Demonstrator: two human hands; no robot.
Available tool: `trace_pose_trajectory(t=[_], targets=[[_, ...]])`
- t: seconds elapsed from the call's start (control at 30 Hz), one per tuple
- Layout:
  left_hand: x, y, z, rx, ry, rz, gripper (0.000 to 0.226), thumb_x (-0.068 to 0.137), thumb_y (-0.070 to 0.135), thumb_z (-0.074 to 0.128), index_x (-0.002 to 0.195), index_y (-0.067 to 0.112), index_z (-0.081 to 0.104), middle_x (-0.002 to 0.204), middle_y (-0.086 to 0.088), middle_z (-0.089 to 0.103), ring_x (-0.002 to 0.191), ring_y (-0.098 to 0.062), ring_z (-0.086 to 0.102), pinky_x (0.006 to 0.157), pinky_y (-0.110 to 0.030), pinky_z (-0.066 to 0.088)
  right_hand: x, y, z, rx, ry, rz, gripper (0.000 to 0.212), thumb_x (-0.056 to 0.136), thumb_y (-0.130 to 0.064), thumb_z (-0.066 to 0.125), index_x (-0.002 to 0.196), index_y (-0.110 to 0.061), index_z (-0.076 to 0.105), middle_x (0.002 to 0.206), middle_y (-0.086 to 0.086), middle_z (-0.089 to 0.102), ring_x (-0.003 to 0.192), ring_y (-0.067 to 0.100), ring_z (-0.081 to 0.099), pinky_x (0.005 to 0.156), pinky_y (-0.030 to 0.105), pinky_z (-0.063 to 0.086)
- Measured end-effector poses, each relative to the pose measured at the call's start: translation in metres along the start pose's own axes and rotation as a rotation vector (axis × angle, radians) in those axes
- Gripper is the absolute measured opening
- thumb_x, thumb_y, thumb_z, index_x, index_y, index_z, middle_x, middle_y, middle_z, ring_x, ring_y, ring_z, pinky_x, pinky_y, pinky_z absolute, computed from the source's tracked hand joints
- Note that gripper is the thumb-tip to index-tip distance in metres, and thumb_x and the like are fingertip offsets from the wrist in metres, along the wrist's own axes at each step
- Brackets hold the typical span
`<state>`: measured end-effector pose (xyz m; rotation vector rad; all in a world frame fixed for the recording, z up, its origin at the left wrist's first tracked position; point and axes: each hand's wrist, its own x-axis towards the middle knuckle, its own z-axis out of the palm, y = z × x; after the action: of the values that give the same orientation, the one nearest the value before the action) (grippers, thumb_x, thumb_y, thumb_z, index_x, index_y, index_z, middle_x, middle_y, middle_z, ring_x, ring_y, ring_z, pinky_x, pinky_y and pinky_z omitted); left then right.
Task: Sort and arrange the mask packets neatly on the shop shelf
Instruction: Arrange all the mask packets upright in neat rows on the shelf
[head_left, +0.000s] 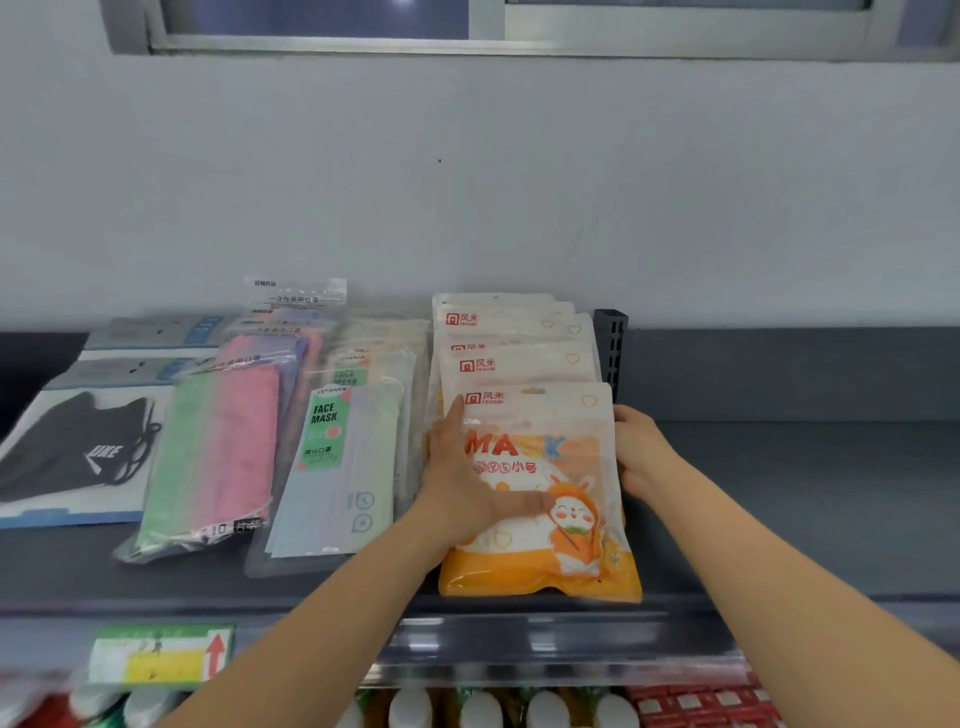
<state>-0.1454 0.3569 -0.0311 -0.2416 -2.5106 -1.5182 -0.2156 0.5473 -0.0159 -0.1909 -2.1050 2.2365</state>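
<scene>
Rows of mask packets run across the dark shelf, and the risks shift from one side to the other. At the far left of the frame the black mask packet lies flat and looks settled. Next to it, the pink and green mask packet sits skewed, its lower corner jutting toward the shelf's front edge; a nudge from a forearm could slide it off. The green FACE MASK packet overlaps the row behind it, and its slick film would likely slip if bumped.

Right of centre, the left hand lies spread flat on the front orange rabbit MASK packet, fingers along the left edge and thumb across the print. The right hand cups the packet's right edge; how its fingers curl behind is hard to tell. This packet tops a staggered stack of cream packets leaning back toward the black divider. Pressing unevenly could fan the stack sideways into the FACE MASK row, or push the glossy front packet over the shelf lip toward the bottles at the bottom of the frame.
</scene>
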Motion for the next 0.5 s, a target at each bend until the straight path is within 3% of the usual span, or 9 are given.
trace_pose_trajectory(t=[0.13, 0.27, 0.33, 0.43, 0.5], targets=[[0.002, 0.002, -0.003, 0.018, -0.027, 0.023, 0.134, 0.053, 0.041, 0.089, 0.147, 0.036, -0.007, 0.152, 0.007, 0.014, 0.136, -0.014, 0.026, 0.109, -0.035, 0.031, 0.003, -0.001, -0.004, 0.017, 0.02, 0.021, 0.024, 0.088, 0.005, 0.051, 0.105, -0.007, 0.063, 0.095, 0.017, 0.069, 0.089, 0.034, 0.066, 0.072, 0.043, 0.057], [0.002, 0.0, -0.002, -0.032, -0.059, 0.051, 0.129, 0.054, 0.041, 0.088, 0.141, 0.044, -0.007, 0.146, 0.014, 0.02, 0.132, -0.008, 0.028, 0.106, -0.028, 0.032, 0.009, 0.0, -0.009, -0.01, 0.115, -0.004, 0.027, 0.09, 0.003, 0.041, 0.098, -0.007, 0.064, 0.084, 0.012, 0.067, 0.073, 0.027, 0.063, 0.059, 0.036, 0.054], [0.003, -0.001, -0.001, -0.026, -0.059, 0.061, 0.127, 0.055, 0.043, 0.087, 0.141, 0.044, -0.007, 0.148, 0.015, 0.018, 0.135, -0.009, 0.026, 0.109, -0.03, 0.029, 0.012, -0.003, -0.012, 0.012, 0.221, -0.04, 0.028, 0.09, 0.001, 0.039, 0.1, -0.008, 0.063, 0.084, 0.012, 0.065, 0.065, 0.023, 0.059, 0.053, 0.034, 0.05], [0.004, -0.003, 0.001, -0.019, -0.069, 0.03, 0.129, 0.058, 0.045, 0.086, 0.146, 0.039, -0.009, 0.155, 0.01, 0.012, 0.14, -0.014, 0.023, 0.114, -0.039, 0.028, 0.016, -0.011, -0.022, -0.001, 0.417, -0.164, 0.022, 0.092, -0.003, 0.043, 0.106, -0.008, 0.059, 0.099, 0.012, 0.065, 0.074, 0.022, 0.063, 0.06, 0.034, 0.055], [0.005, -0.005, 0.001, -0.012, -0.046, 0.029, 0.129, 0.058, 0.046, 0.086, 0.147, 0.037, -0.008, 0.156, 0.009, 0.011, 0.141, -0.014, 0.021, 0.115, -0.04, 0.026, 0.014, -0.022, -0.032, -0.03, 0.536, -0.28, 0.011, 0.096, -0.01, 0.045, 0.101, -0.011, 0.054, 0.1, 0.007, 0.062, 0.07, 0.015, 0.063, 0.048, 0.024, 0.052]])
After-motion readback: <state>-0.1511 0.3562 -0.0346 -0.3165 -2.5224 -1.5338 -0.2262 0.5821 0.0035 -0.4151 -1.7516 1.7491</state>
